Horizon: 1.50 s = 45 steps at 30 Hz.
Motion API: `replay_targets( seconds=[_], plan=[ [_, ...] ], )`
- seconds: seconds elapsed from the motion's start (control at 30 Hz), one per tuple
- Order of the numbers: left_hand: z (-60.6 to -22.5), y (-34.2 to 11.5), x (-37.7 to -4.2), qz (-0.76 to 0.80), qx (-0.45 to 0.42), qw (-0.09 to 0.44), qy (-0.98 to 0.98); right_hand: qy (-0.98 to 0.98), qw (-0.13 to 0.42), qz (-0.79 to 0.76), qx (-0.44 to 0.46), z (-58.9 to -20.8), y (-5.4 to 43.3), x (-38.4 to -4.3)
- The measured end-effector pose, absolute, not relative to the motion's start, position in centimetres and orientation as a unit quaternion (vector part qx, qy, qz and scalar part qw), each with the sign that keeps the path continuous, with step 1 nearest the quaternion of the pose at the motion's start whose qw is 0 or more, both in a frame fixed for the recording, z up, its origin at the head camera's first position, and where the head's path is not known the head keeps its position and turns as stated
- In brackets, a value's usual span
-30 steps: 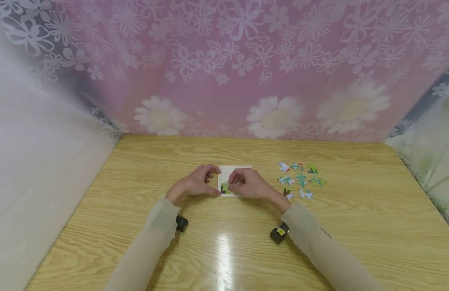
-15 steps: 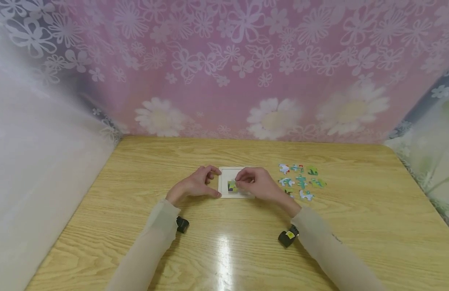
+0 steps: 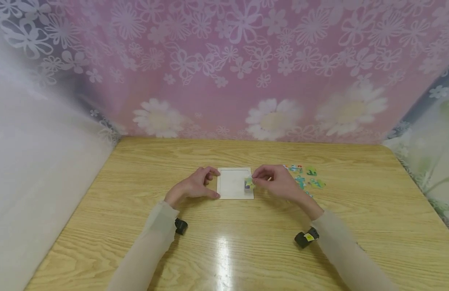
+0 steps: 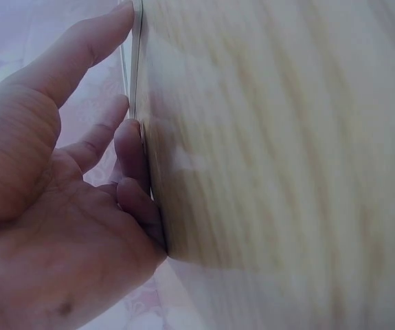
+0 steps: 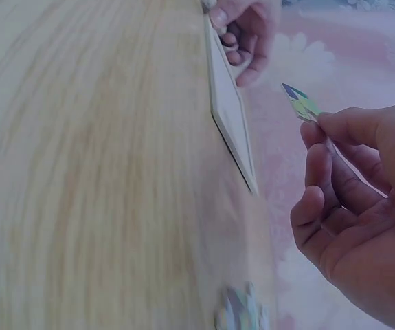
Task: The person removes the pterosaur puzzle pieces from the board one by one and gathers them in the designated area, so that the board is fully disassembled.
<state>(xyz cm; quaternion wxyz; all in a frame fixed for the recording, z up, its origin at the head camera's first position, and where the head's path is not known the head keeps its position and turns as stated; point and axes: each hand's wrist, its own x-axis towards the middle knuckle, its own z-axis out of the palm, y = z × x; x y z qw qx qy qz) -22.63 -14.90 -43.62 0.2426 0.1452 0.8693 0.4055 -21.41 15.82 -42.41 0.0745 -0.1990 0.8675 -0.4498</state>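
Observation:
A white square puzzle tray point(image 3: 234, 184) with a raised rim lies flat in the middle of the table. My left hand point(image 3: 197, 185) touches its left edge, thumb near the front corner and index finger near the back one. The other fingers bend inward in the left wrist view. Over the tray's right side my right hand point(image 3: 277, 180) pinches a green, yellow and purple jigsaw piece point(image 5: 300, 103) between thumb and index finger. In the right wrist view that piece is held up clear of the tray. No pieces show inside the tray.
Several loose jigsaw pieces point(image 3: 316, 183) lie in rows right of the tray, some hidden behind my right hand. The wooden table point(image 3: 166, 157) meets a pink flowered curtain point(image 3: 210, 101) at the back. Pale sheets hang at both sides.
My right hand has lifted the green and purple jigsaw piece from the tray's front left corner and carried it right, to the tray's right edge. The left hand has stayed at the left edge.

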Motion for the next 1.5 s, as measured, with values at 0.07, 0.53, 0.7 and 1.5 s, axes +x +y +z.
replay_targets(
  seconds=[0.07,0.53,0.7,1.5],
  plan=[
    [-43.7,-14.9,-22.6,0.404,0.144,0.243,0.870,0.869,0.076,-0.448,-0.196,-42.1,16.5,-21.3],
    [-43.5,-15.0,-22.2,0.405,0.143,0.244,0.869,0.874,0.076,-0.446,-0.176,-41.3,21.4,-20.4],
    [-43.5,-15.0,-22.2,0.405,0.145,0.243,0.870,0.884,0.064,-0.434,-0.164,-41.1,23.1,-20.0],
    [-43.5,-15.0,-22.4,0.399,0.170,0.242,0.868,0.916,0.033,-0.380,-0.126,-41.4,30.0,-17.1]
  ],
)
